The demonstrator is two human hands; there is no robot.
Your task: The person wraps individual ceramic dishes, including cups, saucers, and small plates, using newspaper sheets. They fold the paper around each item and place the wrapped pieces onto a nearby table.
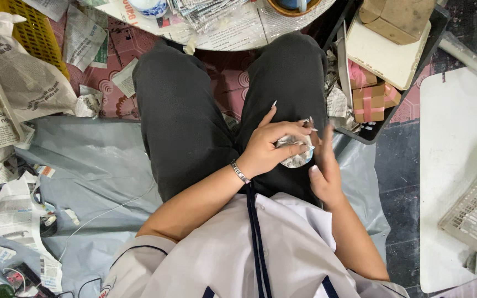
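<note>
The left hand [266, 148] closes around a small bundle [295, 152] almost covered with newspaper. The right hand [322, 175], half open, presses its near side. More wrapped boxes [372, 99] lie far right, seemingly finished.

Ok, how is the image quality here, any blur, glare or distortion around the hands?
Head view: even, soft light, no harsh shadows; right hand slightly motion-blurred, left hand sharper on the crumpled newspaper-wrapped bundle; mild glare on the white board; wide-angle stretching toward the edges.
</note>
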